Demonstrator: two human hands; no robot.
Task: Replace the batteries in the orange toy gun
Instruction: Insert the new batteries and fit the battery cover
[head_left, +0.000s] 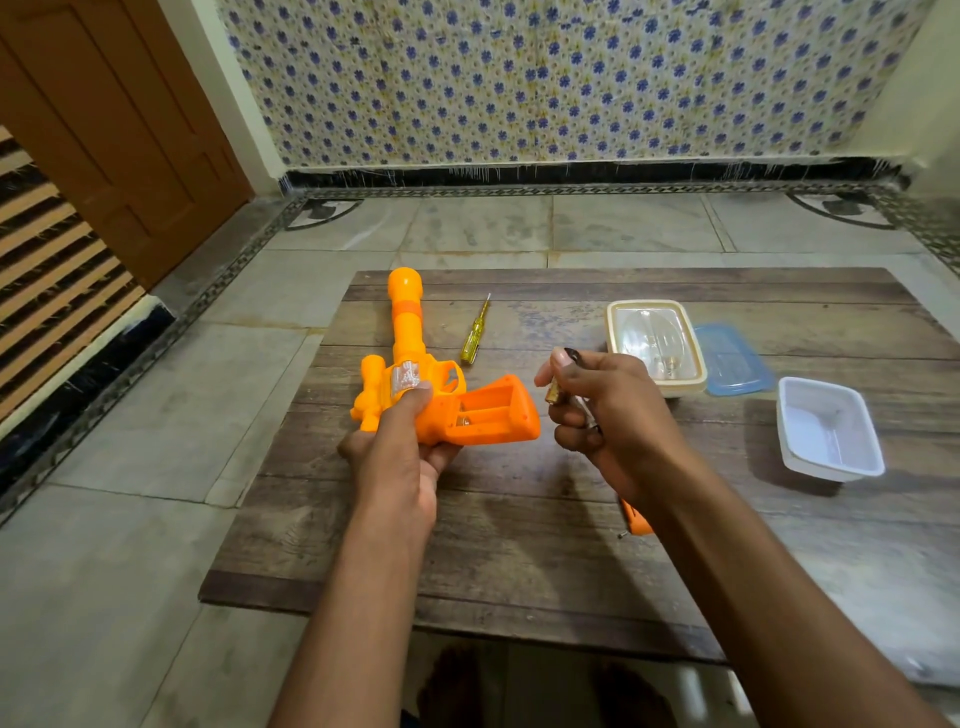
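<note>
The orange toy gun (410, 364) lies over the wooden board's left part, barrel pointing away. Its handle faces right with the battery compartment (483, 410) uncovered; a metal contact shows inside. My left hand (400, 441) grips the gun's body from below, thumb on the silver sticker. My right hand (597, 405) hovers just right of the handle and holds batteries (555, 392), one gold-ended between thumb and fingers, another partly hidden in the palm. The orange compartment cover (636, 522) and a small screw (621, 534) lie on the board, mostly hidden under my right forearm.
A yellow screwdriver (475, 332) lies beside the barrel. To the right stand a cream-rimmed clear container (618, 332), a blue lid (732, 364) and a white tray (831, 462). The wooden board (467, 545) rests on a tiled floor, with a patterned wall behind it.
</note>
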